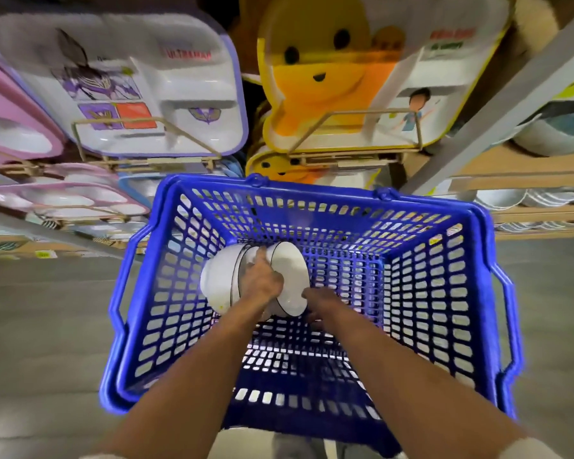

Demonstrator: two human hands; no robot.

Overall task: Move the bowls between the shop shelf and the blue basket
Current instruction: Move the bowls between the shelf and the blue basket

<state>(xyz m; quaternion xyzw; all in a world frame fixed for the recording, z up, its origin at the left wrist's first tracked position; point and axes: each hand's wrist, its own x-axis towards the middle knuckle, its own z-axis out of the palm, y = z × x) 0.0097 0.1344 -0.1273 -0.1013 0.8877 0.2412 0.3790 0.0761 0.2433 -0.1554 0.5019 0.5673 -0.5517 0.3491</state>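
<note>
The white bowls (219, 283) lie on their sides inside the blue basket (478, 293). The left hand (262, 279) grips them at a rim. The right hand (314, 309) touches one, but its grip is hidden. The bowls could bump together and chip.

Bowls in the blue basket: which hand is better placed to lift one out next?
Left, likely. The left hand sits atop the white bowls, thumb in the gap between them, fingers curled over a rim. The right hand only reaches one bowl's low edge, fingers mostly hidden.
</note>
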